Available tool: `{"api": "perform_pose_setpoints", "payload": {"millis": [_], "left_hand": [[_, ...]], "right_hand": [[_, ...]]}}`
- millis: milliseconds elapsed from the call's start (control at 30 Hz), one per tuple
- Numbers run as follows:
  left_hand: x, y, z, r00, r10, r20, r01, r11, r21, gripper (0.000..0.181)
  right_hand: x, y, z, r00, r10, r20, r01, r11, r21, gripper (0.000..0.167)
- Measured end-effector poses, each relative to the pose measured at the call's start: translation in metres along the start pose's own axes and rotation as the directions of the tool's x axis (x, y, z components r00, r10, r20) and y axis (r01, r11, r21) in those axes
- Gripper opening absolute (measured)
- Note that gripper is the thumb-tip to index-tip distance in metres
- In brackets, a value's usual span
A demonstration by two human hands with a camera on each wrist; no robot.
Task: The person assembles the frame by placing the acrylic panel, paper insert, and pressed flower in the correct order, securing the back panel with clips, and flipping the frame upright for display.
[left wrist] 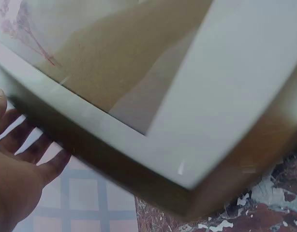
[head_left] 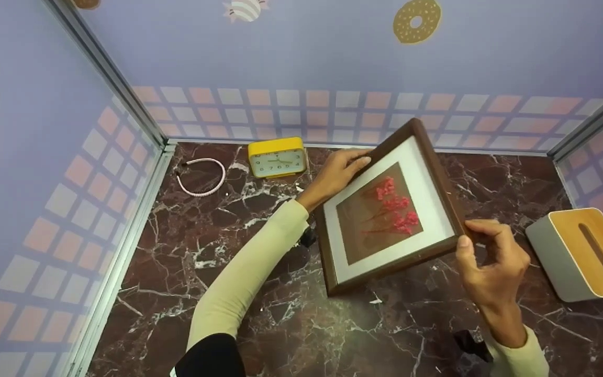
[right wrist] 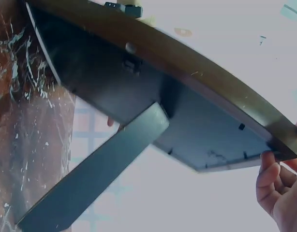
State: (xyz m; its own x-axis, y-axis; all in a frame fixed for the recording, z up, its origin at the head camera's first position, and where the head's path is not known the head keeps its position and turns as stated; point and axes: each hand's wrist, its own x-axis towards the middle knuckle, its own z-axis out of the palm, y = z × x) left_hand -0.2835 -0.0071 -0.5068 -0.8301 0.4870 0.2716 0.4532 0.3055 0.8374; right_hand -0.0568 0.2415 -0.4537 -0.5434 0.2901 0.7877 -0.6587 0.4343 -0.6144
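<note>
A brown picture frame [head_left: 440, 186] with a white mat and pink dried flowers is held tilted above the marbled surface in the head view. My left hand [head_left: 337, 170] grips its upper left edge, thumb at the front and fingers behind. At the lower right corner, my right hand [head_left: 495, 262] pinches the frame between thumb and fingers. The right wrist view shows the dark back of the frame, with its support leg [right wrist: 97, 169] swung out. In the left wrist view the left hand's fingers [left wrist: 54, 164] reach behind the frame's edge.
A yellow alarm clock [head_left: 277, 158] stands near the back wall, with a pale headband [head_left: 223, 175] lying to its left. On the right is a tissue box [head_left: 558, 256] with a wooden lid. Patterned panels [head_left: 301, 63] enclose the marbled surface [head_left: 176, 272] at the back and both sides.
</note>
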Motion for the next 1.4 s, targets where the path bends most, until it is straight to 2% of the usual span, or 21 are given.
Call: {"api": "perform_pose_setpoints", "payload": {"millis": [100,200,267,333,433,500,633,733,933,1167,1400], "left_hand": [[-0.001,-0.003,-0.002,1.0,0.008,0.017,-0.008,1.0,-0.001,0.034],[-0.003,-0.006,-0.004,1.0,-0.009,0.027,0.008,1.0,0.0,0.034],[-0.005,-0.007,-0.007,1.0,-0.02,0.024,0.02,1.0,0.004,0.035],[-0.007,-0.008,-0.01,0.999,-0.034,0.017,0.034,0.999,0.001,0.034],[-0.01,-0.009,-0.016,0.999,-0.041,0.008,0.041,0.999,-0.006,0.034],[-0.012,-0.009,-0.02,0.999,-0.046,0.003,0.046,0.999,-0.009,0.034],[-0.02,-0.009,-0.03,0.997,-0.067,-0.027,0.067,0.998,0.006,0.035],[-0.03,-0.01,-0.038,0.995,-0.093,-0.045,0.093,0.996,0.006,0.034],[-0.055,-0.007,-0.051,0.988,-0.136,-0.068,0.135,0.991,-0.025,0.034],[-0.08,-0.001,-0.056,0.975,-0.207,-0.086,0.196,0.973,-0.126,0.035],[-0.102,0.004,-0.056,0.965,-0.236,-0.114,0.217,0.963,-0.158,0.034]], "right_hand": [[-0.006,0.003,0.001,0.999,0.034,-0.035,-0.032,0.999,0.041,0.03],[-0.023,0.011,0.003,0.996,0.069,-0.056,-0.068,0.998,0.014,0.041],[-0.039,0.015,0.005,0.996,0.09,-0.017,-0.09,0.995,-0.039,0.047],[-0.056,0.017,0.008,0.991,0.111,0.07,-0.104,0.99,-0.098,0.049],[-0.074,0.015,0.015,0.971,0.147,0.188,-0.119,0.981,-0.151,0.039],[-0.079,0.014,0.02,0.961,0.173,0.217,-0.142,0.978,-0.154,0.033],[-0.075,0.017,0.022,0.958,0.204,0.202,-0.179,0.975,-0.133,0.021],[-0.067,0.023,0.019,0.958,0.219,0.184,-0.196,0.971,-0.134,0.016],[-0.051,0.042,0.01,0.95,0.28,0.141,-0.255,0.952,-0.167,0.02],[-0.033,0.065,0.009,0.946,0.292,0.139,-0.266,0.947,-0.181,0.024],[-0.016,0.079,0.015,0.947,0.28,0.161,-0.249,0.95,-0.187,0.024]]}}
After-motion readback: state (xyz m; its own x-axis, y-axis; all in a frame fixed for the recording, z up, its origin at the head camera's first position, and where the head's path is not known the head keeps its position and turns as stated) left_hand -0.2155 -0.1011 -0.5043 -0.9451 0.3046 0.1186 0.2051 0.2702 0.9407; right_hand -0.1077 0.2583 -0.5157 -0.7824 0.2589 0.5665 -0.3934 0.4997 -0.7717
